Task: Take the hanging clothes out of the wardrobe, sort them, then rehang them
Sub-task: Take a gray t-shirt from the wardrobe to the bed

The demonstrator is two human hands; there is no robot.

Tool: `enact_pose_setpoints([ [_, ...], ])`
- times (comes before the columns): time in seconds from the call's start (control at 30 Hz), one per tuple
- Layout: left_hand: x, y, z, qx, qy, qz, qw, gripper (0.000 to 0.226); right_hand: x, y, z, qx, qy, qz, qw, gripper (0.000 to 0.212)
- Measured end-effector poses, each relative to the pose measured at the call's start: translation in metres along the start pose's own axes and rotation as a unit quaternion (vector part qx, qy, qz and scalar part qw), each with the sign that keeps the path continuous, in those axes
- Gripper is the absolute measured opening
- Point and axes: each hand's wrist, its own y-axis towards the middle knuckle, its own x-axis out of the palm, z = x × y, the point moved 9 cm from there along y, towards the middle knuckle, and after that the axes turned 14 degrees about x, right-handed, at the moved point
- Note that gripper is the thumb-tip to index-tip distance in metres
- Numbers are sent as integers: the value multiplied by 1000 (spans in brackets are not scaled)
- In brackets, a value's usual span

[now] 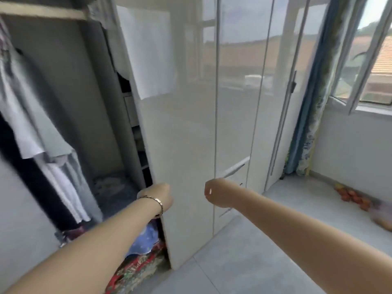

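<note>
The hanging clothes (31,124) are hanging in the open compartment, well to the left of and above the left hand (160,197), untouched. That hand's fingers are curling round the edge of the glossy wardrobe door (186,124), gripping it. Further right, the right hand (218,195) is resting curled against the door's face; whether it is holding anything, I cannot tell. A door swinging shut could be pinching the left fingers against the frame.

Open wardrobe (70,92) bay on the left: pale rail (42,14) up top, light clothes (23,115) hanging off it, dark garment (25,166) right beside them. Down at the bottom, blue fabric (146,236) over a red floral quilt (135,270). Grey tiled floor (244,262) to the right, blurry orange-red bits (350,197) at its far edge.
</note>
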Motion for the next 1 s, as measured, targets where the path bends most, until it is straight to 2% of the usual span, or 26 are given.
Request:
enact_pose_setpoints([
  [0.1, -52, -9, -82, -57, 5, 39, 998, 27, -41, 42, -99, -73, -12, 40, 996, 29],
  [0.2, -92, -18, -161, -124, -7, 68, 990, 28, -76, 70, -195, -139, -20, 45, 989, 22],
  [0.27, -112, -23, -214, -189, -53, 100, 975, 29, -101, 85, -254, -169, -3, 57, 984, 17],
  [0.33, -124, -28, -259, -241, -112, 134, 955, 30, -125, 100, -307, -195, 35, 72, 978, 23],
  [0.4, -135, -27, -290, -265, -109, 141, 948, 26, -151, 115, -355, -226, 91, 87, 966, 26],
  [0.5, -152, -24, -326, -301, -74, 163, 937, 3, -191, 135, -417, -265, 165, 108, 944, 27],
  [0.63, -178, -10, -354, -332, -50, 170, 927, 16, -242, 165, -473, -269, 230, 107, 929, 35],
  [0.73, -194, 7, -370, -335, -26, 152, 930, 9, -273, 185, -510, -296, 234, 93, 921, 40],
  [0.83, -203, 14, -381, -361, -22, 131, 923, 23, -282, 192, -543, -329, 257, 26, 908, 42],
  [1.0, -208, 15, -401, -404, -16, 120, 907, 29, -277, 194, -575, -323, 328, -90, 883, 24],
])
